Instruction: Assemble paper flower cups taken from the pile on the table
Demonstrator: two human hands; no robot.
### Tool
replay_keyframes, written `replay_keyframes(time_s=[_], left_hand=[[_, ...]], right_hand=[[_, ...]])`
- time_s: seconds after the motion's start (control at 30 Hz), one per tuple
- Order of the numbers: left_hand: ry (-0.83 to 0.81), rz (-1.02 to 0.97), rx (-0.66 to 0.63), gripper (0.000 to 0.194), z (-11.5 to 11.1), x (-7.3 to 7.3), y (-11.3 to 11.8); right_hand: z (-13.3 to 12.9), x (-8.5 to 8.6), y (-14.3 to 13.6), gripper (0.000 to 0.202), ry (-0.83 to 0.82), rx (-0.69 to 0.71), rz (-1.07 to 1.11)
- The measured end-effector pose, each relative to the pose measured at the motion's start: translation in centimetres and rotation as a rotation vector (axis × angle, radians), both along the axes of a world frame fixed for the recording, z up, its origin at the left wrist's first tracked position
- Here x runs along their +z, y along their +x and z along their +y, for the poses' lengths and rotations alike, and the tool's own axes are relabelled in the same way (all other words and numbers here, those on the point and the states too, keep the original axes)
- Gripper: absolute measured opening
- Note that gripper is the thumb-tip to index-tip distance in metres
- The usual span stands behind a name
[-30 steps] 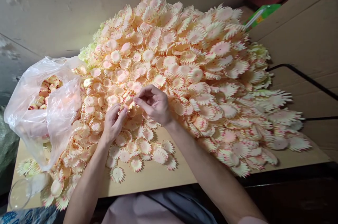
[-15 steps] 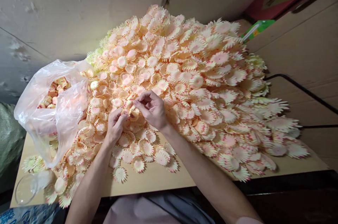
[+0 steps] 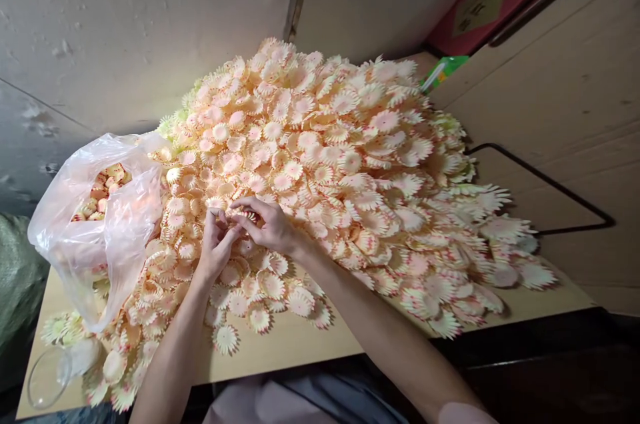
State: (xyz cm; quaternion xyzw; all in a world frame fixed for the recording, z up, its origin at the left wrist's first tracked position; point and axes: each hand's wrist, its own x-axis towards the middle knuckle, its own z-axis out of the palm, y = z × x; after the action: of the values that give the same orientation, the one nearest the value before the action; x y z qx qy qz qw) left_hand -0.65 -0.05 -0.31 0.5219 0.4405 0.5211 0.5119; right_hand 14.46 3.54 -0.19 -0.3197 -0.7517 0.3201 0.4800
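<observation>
A large heap of pale cream-pink petal discs with jagged, red-tipped edges covers most of the table. Over its left-centre part, my left hand and my right hand meet at the fingertips. Between them is a small petal piece with red-tipped edges, pinched by the right fingers. The left thumb and fingers are pressed together beside it; what they grip is partly hidden by the fingers.
A translucent plastic bag with small rolled pieces inside stands at left. A clear round container lies at the table's front left corner. Cardboard and a bent black rod are at right.
The view has shifted, so the heap's right side sits further left. My right hand has come closer to my left, and its fingers now reach over the small piece.
</observation>
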Motion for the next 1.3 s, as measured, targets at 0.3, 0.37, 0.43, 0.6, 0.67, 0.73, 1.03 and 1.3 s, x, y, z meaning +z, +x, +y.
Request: replay_keyframes(time_s=[0.3,0.37,0.43,0.6,0.67,0.73,1.03,1.3], left_hand=[[0.040,0.103,0.102,0.037,-0.4,-0.4,1.1],[0.063,0.123,0.102,0.035,-0.4,-0.7,1.3],[0.085,0.136,0.089,0.031,-0.3,-1.0,1.2],[0.115,0.163,0.051,0.020,-0.4,-1.1,0.9],[0.125,0.161,0.043,0.015,-0.4,-0.8,0.8],[0.132,0.163,0.033,0.012,-0.3,-0.5,0.6],[0.068,0.161,0.099,0.034,0.6,0.1,0.3],[-0.043,0.018,0.051,0.048,0.9,-0.2,0.7]], right_hand=[[0.1,0.5,0.0,0.011,-0.058,-0.345,0.179],[0.0,0.4,-0.3,0.012,-0.059,-0.399,0.201],[-0.2,0.3,-0.7,0.011,-0.040,-0.447,0.223],[-0.4,0.2,-1.2,0.007,0.011,-0.537,0.304],[-0.3,0.1,-1.2,0.007,0.018,-0.502,0.298],[-0.2,0.0,-1.0,0.011,0.018,-0.428,0.255],[-0.1,-0.2,0.0,0.017,0.098,-0.167,0.077],[-0.2,-0.3,-0.3,0.013,0.131,-0.230,0.114]])
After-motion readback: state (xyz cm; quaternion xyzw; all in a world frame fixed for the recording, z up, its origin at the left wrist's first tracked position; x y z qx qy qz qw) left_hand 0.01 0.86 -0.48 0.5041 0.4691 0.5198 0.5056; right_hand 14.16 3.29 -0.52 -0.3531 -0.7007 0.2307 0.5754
